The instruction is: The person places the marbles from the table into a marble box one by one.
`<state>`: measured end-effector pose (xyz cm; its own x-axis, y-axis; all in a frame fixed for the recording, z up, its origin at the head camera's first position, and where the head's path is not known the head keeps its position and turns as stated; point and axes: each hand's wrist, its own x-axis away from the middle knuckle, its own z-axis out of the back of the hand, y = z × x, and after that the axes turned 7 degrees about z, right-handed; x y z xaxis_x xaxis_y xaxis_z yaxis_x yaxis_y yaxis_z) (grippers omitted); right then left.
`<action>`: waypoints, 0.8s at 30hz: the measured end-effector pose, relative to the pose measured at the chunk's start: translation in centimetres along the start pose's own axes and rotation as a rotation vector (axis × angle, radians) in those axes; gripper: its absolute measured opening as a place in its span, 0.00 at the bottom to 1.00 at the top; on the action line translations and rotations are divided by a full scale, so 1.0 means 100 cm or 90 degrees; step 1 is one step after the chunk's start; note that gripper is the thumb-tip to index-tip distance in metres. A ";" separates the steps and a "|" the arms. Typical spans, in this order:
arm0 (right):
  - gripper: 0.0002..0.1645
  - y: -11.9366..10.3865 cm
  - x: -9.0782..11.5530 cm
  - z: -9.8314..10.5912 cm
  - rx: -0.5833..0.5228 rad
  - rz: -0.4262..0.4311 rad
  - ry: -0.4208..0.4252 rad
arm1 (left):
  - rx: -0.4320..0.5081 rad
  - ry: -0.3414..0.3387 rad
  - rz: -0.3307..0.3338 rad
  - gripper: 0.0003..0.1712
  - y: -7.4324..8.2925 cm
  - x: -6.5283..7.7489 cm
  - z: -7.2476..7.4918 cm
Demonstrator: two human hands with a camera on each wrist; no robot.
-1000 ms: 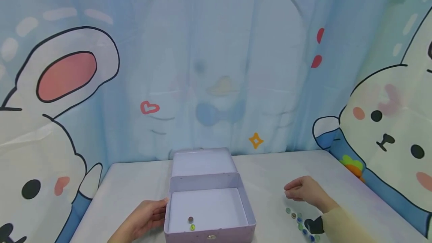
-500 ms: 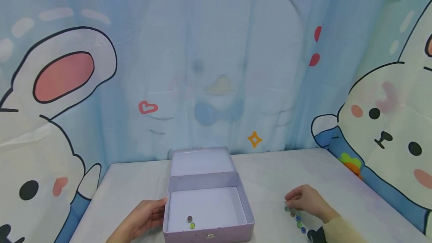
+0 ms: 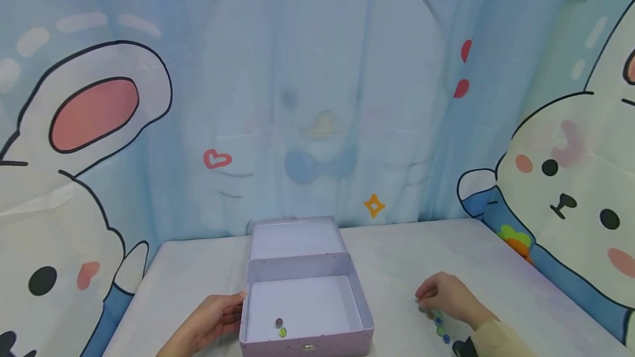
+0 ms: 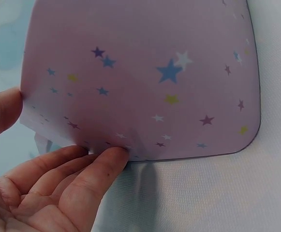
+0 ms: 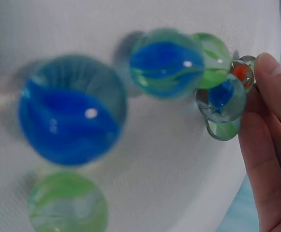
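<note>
A lilac tin box [image 3: 307, 346] with printed stars stands in the middle of the head view, its lid [image 3: 300, 240] folded back. My left hand [image 3: 218, 318] grips its left side, thumb at the rim; in the left wrist view the fingertips [image 4: 116, 155] meet the wall's lower edge. Two glass marbles, one brownish [image 3: 279, 322] and one yellow-green [image 3: 283, 332], lie inside. On the right, my right hand [image 3: 453, 296] pinches at a clear greenish marble [image 5: 248, 60] at the far end of a row, thumb tip overlapping it. An orange-swirled marble [image 5: 243, 73] sits right beside.
More swirled marbles, including a large blue one [image 5: 72, 111], a blue-green one [image 5: 167, 63] and a pale green one [image 5: 68, 203], trail back toward the right wrist. A white cloth [image 3: 392, 269] covers the table. A blue cartoon curtain [image 3: 317, 98] hangs behind it.
My right hand has come down and slightly left onto the row's far end, now partly covering the marble there. My left hand and the box hold still; the head view shifted slightly.
</note>
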<state>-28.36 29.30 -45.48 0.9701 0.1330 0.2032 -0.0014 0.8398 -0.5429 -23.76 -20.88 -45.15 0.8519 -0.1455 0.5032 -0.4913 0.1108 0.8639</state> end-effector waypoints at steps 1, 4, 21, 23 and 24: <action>0.10 0.001 -0.001 0.000 0.001 0.002 0.000 | 0.000 0.000 0.000 0.35 0.000 0.000 0.000; 0.10 0.004 -0.002 -0.001 -0.006 0.004 0.005 | -0.002 -0.002 -0.001 0.36 0.000 0.000 0.000; 0.11 -0.034 -0.002 0.010 -0.073 0.085 0.072 | 0.010 -0.023 -0.019 0.36 -0.002 0.001 0.002; 0.11 -0.045 -0.003 0.013 -0.073 0.102 0.078 | 0.016 -0.017 -0.015 0.36 -0.002 0.001 0.001; 0.11 -0.050 -0.004 0.014 -0.072 0.116 0.078 | 0.018 -0.013 -0.012 0.35 -0.001 0.000 0.000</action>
<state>-29.04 25.80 -41.74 0.9783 0.2071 -0.0029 -0.1590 0.7422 -0.6511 -23.67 -20.92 -45.24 0.8571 -0.1681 0.4869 -0.4803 0.0808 0.8734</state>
